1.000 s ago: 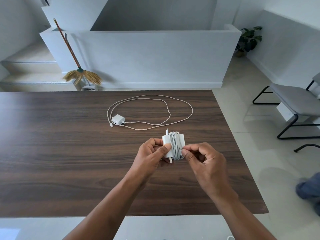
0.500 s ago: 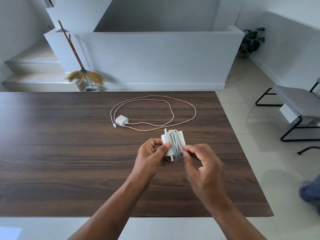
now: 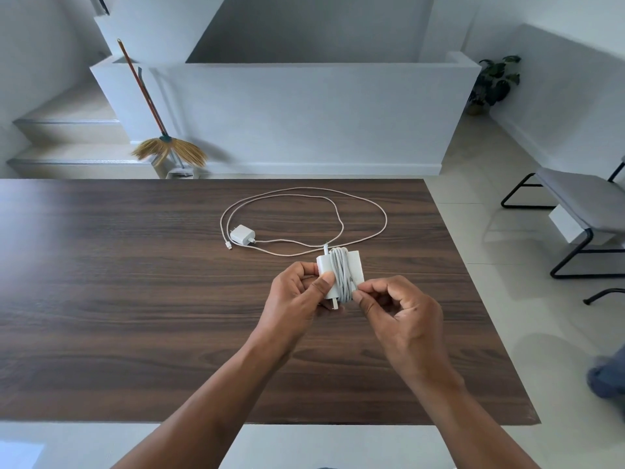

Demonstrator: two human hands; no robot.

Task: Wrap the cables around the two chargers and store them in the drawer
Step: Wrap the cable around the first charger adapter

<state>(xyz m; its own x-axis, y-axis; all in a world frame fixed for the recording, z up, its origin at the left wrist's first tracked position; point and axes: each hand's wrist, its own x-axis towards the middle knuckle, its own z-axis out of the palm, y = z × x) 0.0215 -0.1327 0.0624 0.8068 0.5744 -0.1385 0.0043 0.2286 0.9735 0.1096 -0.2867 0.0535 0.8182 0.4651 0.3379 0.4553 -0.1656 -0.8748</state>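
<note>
Left hand (image 3: pixel 297 296) clamps wrapped charger (image 3: pixel 340 274), thumb across its face; right hand (image 3: pixel 402 316) pinches the cable coil (image 3: pixel 343 275) at its lower edge; risk: loose end untucked, coil springs open on release; second charger (image 3: pixel 242 235) lies beyond fingertips, unwound.

Readable text: none anywhere in view.
Wrapped charger (image 3: pixel 355 265): plain white face, no brand, number or marking legible.
Second charger (image 3: pixel 242 234): plain white, too small to show any print.
Loose cable (image 3: pixel 341 225): unmarked.
Counter (image 3: pixel 135 299): dark wood grain only, no label or sign.
Walls and stairs: bare, no lettering.
</note>
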